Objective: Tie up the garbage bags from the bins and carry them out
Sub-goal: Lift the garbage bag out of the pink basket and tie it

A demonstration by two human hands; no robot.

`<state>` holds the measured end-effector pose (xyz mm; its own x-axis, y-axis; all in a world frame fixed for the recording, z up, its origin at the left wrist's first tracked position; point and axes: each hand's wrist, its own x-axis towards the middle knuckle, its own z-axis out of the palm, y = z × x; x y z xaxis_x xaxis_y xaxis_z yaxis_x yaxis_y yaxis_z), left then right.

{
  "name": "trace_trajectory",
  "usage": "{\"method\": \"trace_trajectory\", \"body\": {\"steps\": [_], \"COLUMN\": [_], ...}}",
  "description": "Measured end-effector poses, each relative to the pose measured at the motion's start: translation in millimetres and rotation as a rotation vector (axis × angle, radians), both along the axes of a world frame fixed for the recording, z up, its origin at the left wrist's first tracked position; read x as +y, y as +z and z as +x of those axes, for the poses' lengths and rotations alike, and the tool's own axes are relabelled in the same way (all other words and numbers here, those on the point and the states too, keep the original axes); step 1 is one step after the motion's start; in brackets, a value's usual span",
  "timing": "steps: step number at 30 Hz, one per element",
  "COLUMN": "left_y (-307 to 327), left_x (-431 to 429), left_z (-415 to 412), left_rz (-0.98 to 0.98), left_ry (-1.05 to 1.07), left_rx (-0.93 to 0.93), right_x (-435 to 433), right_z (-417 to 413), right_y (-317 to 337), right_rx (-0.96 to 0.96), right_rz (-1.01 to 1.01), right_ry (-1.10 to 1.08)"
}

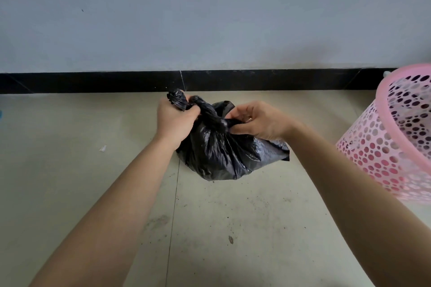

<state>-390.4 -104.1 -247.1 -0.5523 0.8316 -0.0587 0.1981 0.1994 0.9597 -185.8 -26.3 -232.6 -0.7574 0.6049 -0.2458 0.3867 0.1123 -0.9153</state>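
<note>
A black garbage bag (224,154) sits on the tiled floor near the wall, its top gathered into a twisted neck. My left hand (173,121) grips one bunched end of the neck, and a tuft of plastic sticks out above the fist. My right hand (258,121) pinches the other twisted end at the bag's upper right. Between the two hands the plastic runs as a tight black strand. The bag's body bulges below and to the right of my hands.
A pink perforated plastic bin (391,137) stands at the right edge, close to my right forearm. A black skirting board (93,81) runs along the foot of the grey wall. Small scraps and dirt (231,239) lie on the floor tiles.
</note>
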Motion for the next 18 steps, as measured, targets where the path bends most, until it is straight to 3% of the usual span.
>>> {"method": "trace_trajectory", "body": {"steps": [3, 5, 7, 9, 14, 18], "left_y": [-16, -18, -18, -16, -8, -7], "left_x": [-2, -4, -5, -6, -11, -13], "left_z": [0, 2, 3, 2, 7, 9], "left_rz": [-0.015, 0.007, 0.021, -0.003, 0.095, 0.145], "left_ry": [0.214, 0.243, 0.215, 0.158, 0.001, -0.049], "left_rx": [0.063, 0.022, 0.010, 0.145, 0.273, 0.239], "right_x": [-4, -6, -8, -9, -14, -23], "right_z": [-3, -4, -3, -5, -21, -27], "right_y": [-7, -10, -7, -5, -11, -14], "right_rx": [-0.025, -0.051, -0.059, -0.057, -0.008, -0.005], "right_rz": [-0.023, -0.036, -0.085, -0.114, 0.051, 0.137], "right_ry": [0.057, 0.075, 0.065, -0.008, -0.103, -0.192]}}
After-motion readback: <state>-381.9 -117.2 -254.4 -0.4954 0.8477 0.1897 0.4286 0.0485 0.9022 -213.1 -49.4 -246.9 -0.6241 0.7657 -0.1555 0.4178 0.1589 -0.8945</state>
